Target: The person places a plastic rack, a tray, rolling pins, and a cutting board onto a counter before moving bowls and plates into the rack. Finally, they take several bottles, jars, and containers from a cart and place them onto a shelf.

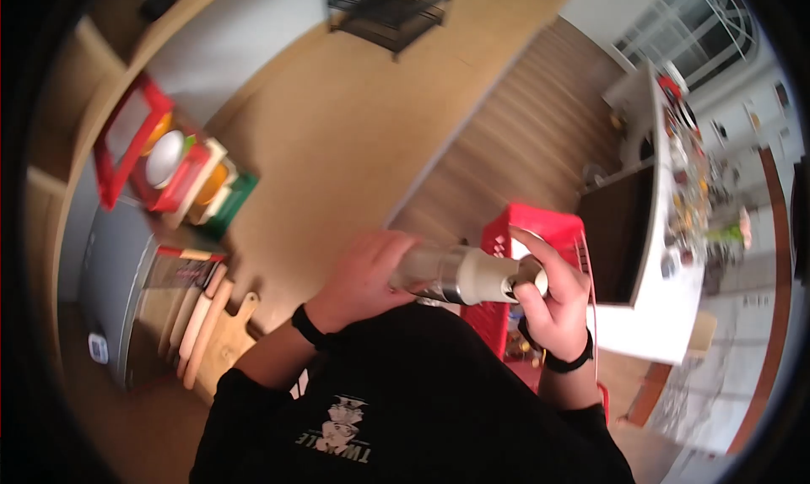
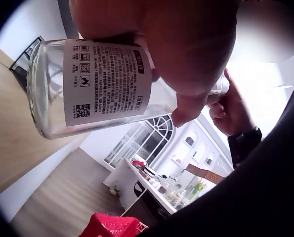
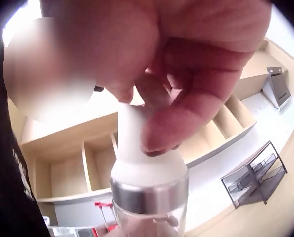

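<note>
A clear glass bottle (image 1: 422, 269) with a silver ring and a white top (image 3: 147, 168) lies nearly level in front of my chest. My left hand (image 1: 359, 277) grips the glass body near its base. The left wrist view shows a printed label (image 2: 107, 84) beside these fingers. My right hand (image 1: 553, 302) is at the opposite end, with thumb and fingers curled round the white top. In the right wrist view, a fingertip (image 3: 159, 140) presses on the white surface; the end of the top is partly hidden by the fingers.
A red plastic basket (image 1: 540, 218) stands just beyond and below my right hand. To the right runs a white counter (image 1: 650, 332) crowded with glassware. At left, a wooden cutting board (image 1: 224, 345) leans by a grey box (image 1: 114, 273). A dark metal rack (image 1: 392, 28) stands far ahead.
</note>
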{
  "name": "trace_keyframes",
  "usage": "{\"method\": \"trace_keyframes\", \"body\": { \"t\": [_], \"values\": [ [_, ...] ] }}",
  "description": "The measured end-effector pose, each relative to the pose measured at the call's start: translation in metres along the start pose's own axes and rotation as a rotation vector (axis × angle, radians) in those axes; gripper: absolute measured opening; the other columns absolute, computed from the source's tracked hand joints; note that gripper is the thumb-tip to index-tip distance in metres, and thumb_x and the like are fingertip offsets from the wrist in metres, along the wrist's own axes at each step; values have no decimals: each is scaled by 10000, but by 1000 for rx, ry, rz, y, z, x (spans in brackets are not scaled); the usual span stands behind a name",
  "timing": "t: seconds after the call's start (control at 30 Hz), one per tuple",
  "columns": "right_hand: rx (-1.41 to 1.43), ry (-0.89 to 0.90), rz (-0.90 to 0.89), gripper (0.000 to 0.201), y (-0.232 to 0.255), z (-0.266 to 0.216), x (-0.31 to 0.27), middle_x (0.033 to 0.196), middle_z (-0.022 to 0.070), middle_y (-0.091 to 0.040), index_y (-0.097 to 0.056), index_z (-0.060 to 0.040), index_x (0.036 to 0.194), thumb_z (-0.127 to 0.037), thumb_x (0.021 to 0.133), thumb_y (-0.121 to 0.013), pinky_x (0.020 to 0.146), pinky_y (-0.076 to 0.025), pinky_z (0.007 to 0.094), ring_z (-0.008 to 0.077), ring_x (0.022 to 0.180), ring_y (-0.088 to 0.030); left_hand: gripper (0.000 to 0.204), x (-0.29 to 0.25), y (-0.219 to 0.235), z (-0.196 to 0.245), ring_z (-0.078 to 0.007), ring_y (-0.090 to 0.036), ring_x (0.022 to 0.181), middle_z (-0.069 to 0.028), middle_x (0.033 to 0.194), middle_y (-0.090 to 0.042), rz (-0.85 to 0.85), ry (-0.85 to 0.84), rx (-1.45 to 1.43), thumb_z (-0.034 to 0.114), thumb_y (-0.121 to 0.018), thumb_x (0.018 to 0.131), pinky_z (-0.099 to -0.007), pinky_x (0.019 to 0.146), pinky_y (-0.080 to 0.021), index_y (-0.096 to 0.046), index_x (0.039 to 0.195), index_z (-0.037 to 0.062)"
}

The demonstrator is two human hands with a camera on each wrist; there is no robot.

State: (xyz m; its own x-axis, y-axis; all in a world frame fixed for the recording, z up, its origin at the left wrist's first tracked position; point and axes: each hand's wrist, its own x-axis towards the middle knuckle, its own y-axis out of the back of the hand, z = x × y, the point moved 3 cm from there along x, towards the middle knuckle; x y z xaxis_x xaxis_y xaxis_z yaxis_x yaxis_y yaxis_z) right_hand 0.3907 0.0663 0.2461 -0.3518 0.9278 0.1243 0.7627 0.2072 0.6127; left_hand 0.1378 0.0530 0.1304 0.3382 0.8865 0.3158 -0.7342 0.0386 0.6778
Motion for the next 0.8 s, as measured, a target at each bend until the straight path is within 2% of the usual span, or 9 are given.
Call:
{"method": "trace_keyframes", "body": {
  "t": [0.17, 0.27, 0.37, 0.4, 0.47, 0.53, 0.6, 0.63, 0.8],
  "values": [
    [-273, 428, 26, 639, -54, -38, 19, 1100, 231, -703, -515, 31, 1440, -163, 870, -730, 935, -529, 435, 376, 1033, -700, 818, -44, 21, -26, -385, -560, 1235, -180, 1322, -596, 104, 126, 21, 343, -874, 732, -462, 1059, -443, -510, 1397, 37],
    [-103, 265, -269, 1076, -67, -40, 23, 1600, 308, -312, -72, 54, 1604, -50, 694, -635, 1108, -413, 464, 393, 1239, -573, 763, -49, 56, -20, -369, -581, 1177, -197, 1251, -594, 144, 149, 149, 303, -860, 750, -462, 1041, -444, -500, 1360, 20],
    [-50, 309, -202, 1101, -68, 1, 19, 1616, 288, -310, -27, 52, 1606, -26, 681, -619, 1057, -453, 425, 327, 1113, -623, 765, -50, 93, -27, -348, -602, 1147, -185, 1238, -597, 322, 256, 144, 315, -871, 769, -449, 1018, -472, -485, 1363, 26],
    [-6, 316, -84, 868, -67, -13, 21, 1470, 295, -510, -275, 65, 1563, -42, 777, -628, 975, -505, 417, 321, 1038, -659, 765, -48, 110, -25, -348, -602, 1147, -185, 1238, -597, 336, 257, 162, 315, -871, 769, -449, 1018, -472, -485, 1363, 26],
    [-32, 149, -66, 457, -57, -17, 22, 1122, 192, -685, -570, -36, 1413, -115, 966, -632, 859, -515, 395, 276, 942, -650, 775, -45, 173, -21, -298, -630, 1112, -171, 1219, -612, 683, 338, 191, 342, -871, 796, -425, 976, -505, -465, 1372, 18],
    [-120, 233, -86, 550, -52, -4, 20, 1223, 199, -642, -496, -37, 1486, -111, 964, -652, 895, -514, 417, 297, 978, -633, 758, -37, 233, -23, -230, -634, 1083, -152, 1190, -623, 929, 219, 82, 313, -872, 808, -390, 937, -526, -446, 1356, 9],
    [-128, 102, -81, 520, -47, 10, 14, 1215, 201, -660, -516, -16, 1461, -124, 973, -660, 932, -509, 412, 317, 989, -639, 723, -28, 289, -21, -196, -627, 1052, -135, 1175, -623, 1067, 206, 30, 248, -866, 813, -364, 923, -524, -429, 1334, 3],
    [-142, -72, -125, 480, -45, 23, 10, 1247, 218, -667, -535, 2, 1435, -139, 991, -650, 944, -508, 400, 324, 1054, -651, 711, -25, 314, -24, -195, -627, 1037, -133, 1162, -625, 1123, 228, 38, 227, -864, 813, -359, 917, -525, -426, 1326, 3],
    [-125, -84, -48, 415, -44, 45, -10, 1214, 218, -689, -575, 18, 1385, -143, 1008, -640, 946, -507, 373, 314, 1071, -661, 707, -20, 422, -85, -252, -652, 1005, -173, 1099, -627, 1345, 208, 328, 282, -847, 837, -380, 930, -526, -416, 1312, -15]
  ]
}}
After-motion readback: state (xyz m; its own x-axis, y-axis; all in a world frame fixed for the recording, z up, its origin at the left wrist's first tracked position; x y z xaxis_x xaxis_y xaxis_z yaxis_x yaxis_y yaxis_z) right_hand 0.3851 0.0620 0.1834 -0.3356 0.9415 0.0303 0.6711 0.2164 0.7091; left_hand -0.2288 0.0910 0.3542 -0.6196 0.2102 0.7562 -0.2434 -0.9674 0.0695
